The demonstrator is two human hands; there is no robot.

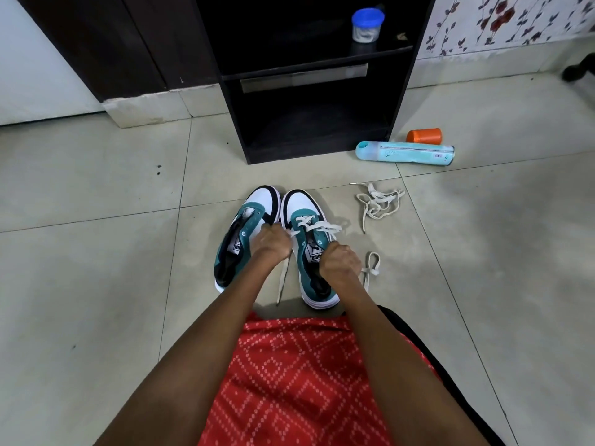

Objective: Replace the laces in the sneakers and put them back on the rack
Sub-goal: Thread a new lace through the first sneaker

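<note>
On the floor [96, 188], just before the dark rack [235, 123], two sneakers are set side by side and touching, toes pointed away from the person and toward the rack, so each long axis runs straight out from the lap. The unlaced sneaker [244, 233] lies on the left. The half-laced sneaker [302, 207] lies on the right and is the one being worked on.

The threaded lace [317, 226] is crossed over the rows nearest the toe, so the empty eyelets are judged to lie on the heel side, close under both hands. The left hand [273, 241] is placed at the inner edge of this shoe, fingers curled tight on one run of the lace, whose free end trails back between the two shoes. The right hand [341, 260] is closed on the other run at the outer edge, and a loop of it is seen spilling out to the right of the fist.

The next crossing is judged to turn on each end being carried across the tongue to the opposite side.

A loose lace [380, 204] is heaped to the right of the pair, nearer the right hand, while the shoe it seems meant for lies on the far left.
</note>
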